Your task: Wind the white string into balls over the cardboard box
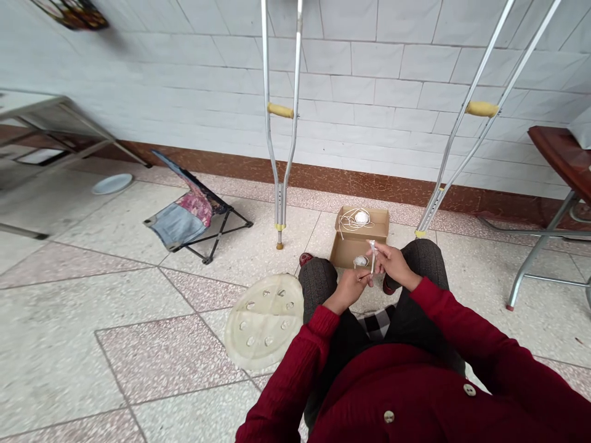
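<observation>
I sit with my knees up, both arms in red sleeves. My left hand (354, 284) and my right hand (391, 263) meet above my knees, fingers pinched on a thin white strand of thread (372, 255) held upright between them. Just beyond my knees an open cardboard box (342, 251) lies on the floor, with a white thread ball and loose loops (359, 217) in its lid half and another small white ball (361, 261) in its near half. A round cream plate (265, 320) with several small pale pieces lies on the floor left of my left knee.
Two metal crutches (280, 160) (462, 135) lean on the white tiled wall. A low folding fabric chair (189, 212) stands to the left, a pale dish (112, 183) and metal table frame (41, 123) farther left. A brown bench (561, 157) on metal legs is at right.
</observation>
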{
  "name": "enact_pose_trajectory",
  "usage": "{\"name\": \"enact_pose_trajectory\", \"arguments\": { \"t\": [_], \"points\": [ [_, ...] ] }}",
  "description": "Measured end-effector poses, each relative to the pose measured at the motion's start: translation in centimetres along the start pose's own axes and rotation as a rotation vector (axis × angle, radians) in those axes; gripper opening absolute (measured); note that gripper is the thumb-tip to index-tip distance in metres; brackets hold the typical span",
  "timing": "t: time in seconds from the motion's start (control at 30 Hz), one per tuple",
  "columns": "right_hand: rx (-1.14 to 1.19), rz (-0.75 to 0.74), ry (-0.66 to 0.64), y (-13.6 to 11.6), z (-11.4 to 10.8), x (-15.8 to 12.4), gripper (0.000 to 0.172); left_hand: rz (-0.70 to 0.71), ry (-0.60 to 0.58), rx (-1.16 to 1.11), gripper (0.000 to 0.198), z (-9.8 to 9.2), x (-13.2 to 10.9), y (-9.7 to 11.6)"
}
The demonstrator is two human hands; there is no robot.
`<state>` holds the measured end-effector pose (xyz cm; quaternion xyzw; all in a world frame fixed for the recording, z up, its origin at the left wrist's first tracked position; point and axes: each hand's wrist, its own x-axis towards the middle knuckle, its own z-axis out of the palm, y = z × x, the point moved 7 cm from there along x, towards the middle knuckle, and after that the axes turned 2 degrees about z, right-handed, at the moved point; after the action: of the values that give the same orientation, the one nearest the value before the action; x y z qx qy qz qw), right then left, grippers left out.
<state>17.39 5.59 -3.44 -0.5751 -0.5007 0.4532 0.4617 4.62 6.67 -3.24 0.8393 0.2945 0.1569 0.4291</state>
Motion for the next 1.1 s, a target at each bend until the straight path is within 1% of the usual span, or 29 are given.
{"name": "enact_pose_trajectory", "arguments": {
  "t": [0.07, 0.13, 0.17, 0.23, 0.3, 0.37, 0.4, 0.47, 0.5, 0.57, 0.63, 0.7, 0.77, 0.83, 0.87, 0.93, 1.0, 1.1],
  "points": [
    [-0.174, -0.012, 0.009, 0.7, -0.1, -0.1, 0.038, 0.042, 0.026, 0.107, 0.031, -1.2, 0.1, 0.9],
    [-0.255, -0.002, -0.058, 1.3, 0.5, -0.8, 0.035, 0.106, 0.069, 0.231, 0.026, -3.1, 0.6, 1.8],
    [-0.25, 0.012, -0.106, 1.5, 1.0, -1.3, 0.034, 0.14, 0.091, 0.284, 0.024, -4.1, 0.9, 2.1],
    [-0.163, 0.061, -0.222, 1.3, 2.0, -2.6, 0.032, 0.191, 0.13, 0.343, 0.023, -5.5, 1.6, 2.4],
    [0.004, 0.128, -0.341, 0.5, 3.0, -3.7, 0.034, 0.191, 0.146, 0.332, 0.025, -6.1, 2.1, 2.2],
    [0.197, 0.167, -0.398, -1.0, 3.2, -4.2, 0.038, 0.15, 0.145, 0.252, 0.029, -5.6, 2.2, 1.5],
    [0.279, 0.167, -0.392, -1.7, 3.0, -4.2, 0.04, 0.12, 0.138, 0.197, 0.03, -5.1, 2.1, 1.1],
    [0.381, 0.136, -0.334, -2.9, 2.0, -3.5, 0.043, 0.051, 0.119, 0.088, 0.031, -3.7, 1.7, 0.2],
    [0.399, 0.116, -0.301, -3.2, 1.5, -3.0, 0.045, 0.024, 0.105, 0.048, 0.031, -2.9, 1.3, 0.0],
    [0.375, 0.084, -0.25, -3.1, 0.7, -1.9, 0.05, 0.001, 0.068, 0.007, 0.031, -1.6, 0.6, -0.1],
    [0.283, 0.064, -0.231, -2.0, 0.5, -1.0, 0.06, 0.024, 0.034, 0.025, 0.031, -1.1, 0.1, 0.5],
    [0.145, 0.07, -0.235, -0.5, 0.8, -0.8, 0.074, 0.057, 0.024, 0.102, 0.03, -1.6, -0.1, 1.3],
    [-0.003, 0.1, -0.249, 0.9, 1.3, -1.2, 0.082, 0.092, 0.045, 0.207, 0.028, -2.9, 0.2, 2.0],
    [-0.087, 0.135, -0.283, 1.5, 1.8, -2.1, 0.082, 0.128, 0.08, 0.286, 0.027, -4.4, 0.8, 2.5],
    [-0.086, 0.151, -0.32, 1.5, 2.1, -2.6, 0.079, 0.141, 0.096, 0.305, 0.026, -5.0, 1.1, 2.6],
    [0.01, 0.179, -0.419, 0.6, 2.7, -3.6, 0.07, 0.148, 0.111, 0.293, 0.025, -5.8, 1.8, 2.3],
    [0.188, 0.192, -0.489, -0.8, 2.9, -4.2, 0.062, 0.107, 0.112, 0.206, 0.027, -5.9, 2.3, 1.6],
    [0.422, 0.17, -0.482, -2.9, 2.5, -4.3, 0.061, 0.005, 0.104, -0.025, 0.032, -4.9, 2.2, 0.2]
  ]
}}
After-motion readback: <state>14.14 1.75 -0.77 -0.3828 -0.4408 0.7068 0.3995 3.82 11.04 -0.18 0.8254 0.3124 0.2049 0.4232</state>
